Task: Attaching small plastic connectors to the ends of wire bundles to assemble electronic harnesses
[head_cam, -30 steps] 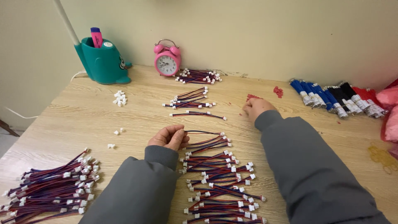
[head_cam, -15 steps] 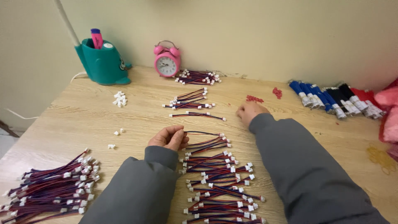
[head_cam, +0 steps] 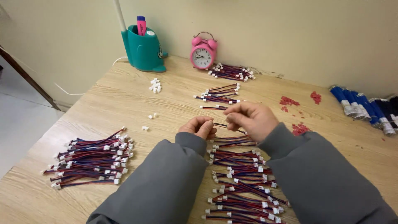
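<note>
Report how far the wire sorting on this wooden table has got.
Done: red-and-blue wire bundles with white plugs lie piled at left and in rows below the hands. In hand: left hand and right hand pinch one thin wire. Left: loose white connectors and red pieces.

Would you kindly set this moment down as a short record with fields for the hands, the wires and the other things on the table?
Left hand: left hand pinches a thin wire over the table.
Right hand: right hand closed, fingertips at the same wire.
Below hands: row of wire bundles, red-blue with white plugs.
Left side: large wire pile.
Far side: pink alarm clock, teal pen holder, loose white plugs, red bits.
</note>
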